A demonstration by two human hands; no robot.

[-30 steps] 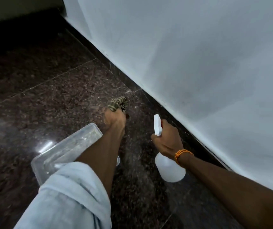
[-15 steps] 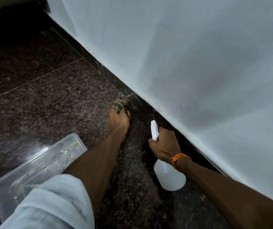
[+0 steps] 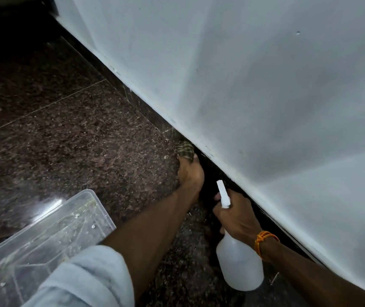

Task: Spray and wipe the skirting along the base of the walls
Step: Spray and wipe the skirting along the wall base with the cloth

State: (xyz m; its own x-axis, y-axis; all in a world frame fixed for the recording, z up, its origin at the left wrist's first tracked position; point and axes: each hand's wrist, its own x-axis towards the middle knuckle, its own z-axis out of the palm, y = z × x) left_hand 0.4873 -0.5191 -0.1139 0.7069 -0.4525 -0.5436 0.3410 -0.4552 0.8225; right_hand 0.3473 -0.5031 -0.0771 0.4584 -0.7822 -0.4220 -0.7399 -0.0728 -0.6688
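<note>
Both hands [image 3: 190,173] closed: cloth [image 3: 185,151], spray bottle [image 3: 239,265]

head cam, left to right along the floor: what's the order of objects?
Clear plastic container → checked cloth under the left hand → white spray bottle in the right hand → orange wristband → white wall.

Cloth [image 3: 185,151] against skirting [image 3: 133,103], spray bottle [image 3: 239,264] behind, tub [image 3: 44,235] left.
</note>
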